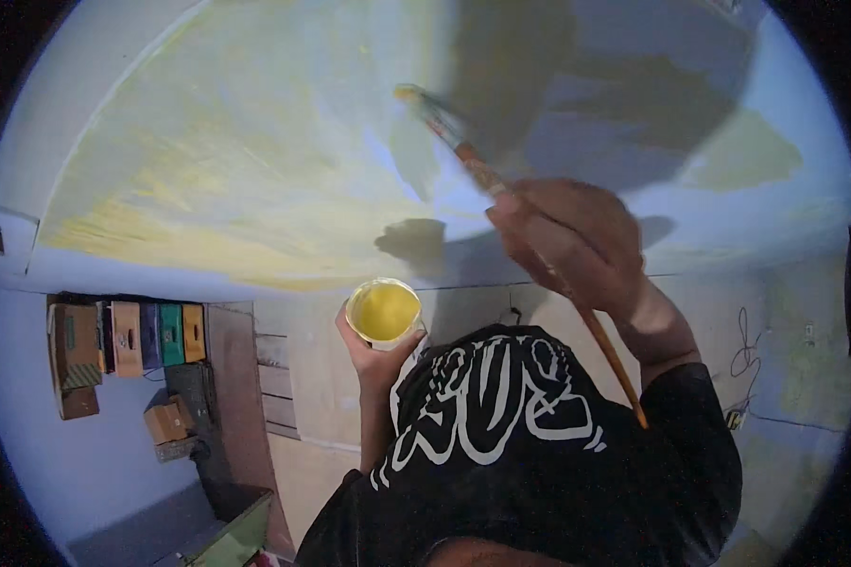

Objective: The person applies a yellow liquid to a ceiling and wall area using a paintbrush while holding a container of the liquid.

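Right grip [572, 246], 2 o'clock: pinching paintbrush [478, 168], bristles toward 11 o'clock; contact with painted surface [255, 180] unclear. Left grip [378, 361], 8 o'clock: wrapped around yellow-filled cup [385, 312], some fingers hidden.

Brown-handled paintbrush [479, 168] slants; round cup [380, 342] holds yellow paint [389, 312].

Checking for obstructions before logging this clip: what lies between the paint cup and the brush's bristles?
In the head view, no object: only painted surface, bearing a dark shadow, separates paint cup and bristles.
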A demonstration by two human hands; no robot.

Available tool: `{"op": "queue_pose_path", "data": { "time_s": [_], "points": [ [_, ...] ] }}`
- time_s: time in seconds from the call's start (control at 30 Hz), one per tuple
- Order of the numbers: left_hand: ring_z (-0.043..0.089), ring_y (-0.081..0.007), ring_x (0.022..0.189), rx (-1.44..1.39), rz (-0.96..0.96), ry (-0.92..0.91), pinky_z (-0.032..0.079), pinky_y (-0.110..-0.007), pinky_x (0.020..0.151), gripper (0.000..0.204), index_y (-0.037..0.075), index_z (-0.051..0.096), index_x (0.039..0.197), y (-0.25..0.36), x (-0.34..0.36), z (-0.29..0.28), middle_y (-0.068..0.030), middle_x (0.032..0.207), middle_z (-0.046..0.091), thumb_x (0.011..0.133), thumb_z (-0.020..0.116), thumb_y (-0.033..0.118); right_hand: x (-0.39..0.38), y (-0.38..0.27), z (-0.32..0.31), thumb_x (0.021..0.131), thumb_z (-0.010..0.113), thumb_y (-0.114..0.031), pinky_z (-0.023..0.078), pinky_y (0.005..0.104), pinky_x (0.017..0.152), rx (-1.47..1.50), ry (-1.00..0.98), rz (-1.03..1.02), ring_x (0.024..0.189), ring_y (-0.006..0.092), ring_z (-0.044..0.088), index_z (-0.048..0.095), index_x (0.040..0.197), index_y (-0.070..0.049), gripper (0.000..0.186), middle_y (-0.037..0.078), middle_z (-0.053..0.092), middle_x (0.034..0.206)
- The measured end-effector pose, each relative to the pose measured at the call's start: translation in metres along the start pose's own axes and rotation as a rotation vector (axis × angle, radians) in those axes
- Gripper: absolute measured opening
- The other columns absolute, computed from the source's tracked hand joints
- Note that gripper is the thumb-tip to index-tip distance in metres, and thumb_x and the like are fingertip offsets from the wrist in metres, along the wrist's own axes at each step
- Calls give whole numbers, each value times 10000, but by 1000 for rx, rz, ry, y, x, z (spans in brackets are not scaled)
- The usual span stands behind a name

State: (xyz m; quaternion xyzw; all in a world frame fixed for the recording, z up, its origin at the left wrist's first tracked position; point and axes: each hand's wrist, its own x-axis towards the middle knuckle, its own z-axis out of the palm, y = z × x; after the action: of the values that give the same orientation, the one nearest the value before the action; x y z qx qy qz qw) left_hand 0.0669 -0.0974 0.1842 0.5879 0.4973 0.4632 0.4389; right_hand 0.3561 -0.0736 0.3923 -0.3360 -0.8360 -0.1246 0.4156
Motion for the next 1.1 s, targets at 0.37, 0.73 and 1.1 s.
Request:
{"op": "queue_pose_path", "data": {
  "time_s": [0.37, 0.73, 1.1],
  "points": [
    [538, -283, 1275, 58, -41, 28, 491, -420, 1063, 1136, 22, 249, 1475, 4, -3, -4, -175, 1381, 471, 601, 974, 35, -36, 5, 25, 852, 756, -69, 617, 353, 631, -8, -347, 120, 815, 235, 733, 652, 1124, -7, 297, 111, 707, 969],
    [544, -295, 1281, 49, -20, -39, 497, -429, 1072, 1113, 13, 266, 1462, 3, 0, -15, -180, 1384, 477, 603, 974, 39, -80, -4, 74, 863, 730, -75, 611, 365, 624, -72, -428, 215, 791, 258, 729, 651, 1053, 4, 220, 115, 697, 956],
    [550, -291, 1291, -71, -13, -93, 483, -446, 1104, 1135, 49, 295, 1454, 13, -1, -28, -160, 1398, 499, 565, 1001, 81, -55, -18, 56, 848, 764, -65, 609, 359, 636, -121, -106, 115, 802, 236, 724, 648, 1120, 8, 304, 119, 701, 962]
  ]
}}
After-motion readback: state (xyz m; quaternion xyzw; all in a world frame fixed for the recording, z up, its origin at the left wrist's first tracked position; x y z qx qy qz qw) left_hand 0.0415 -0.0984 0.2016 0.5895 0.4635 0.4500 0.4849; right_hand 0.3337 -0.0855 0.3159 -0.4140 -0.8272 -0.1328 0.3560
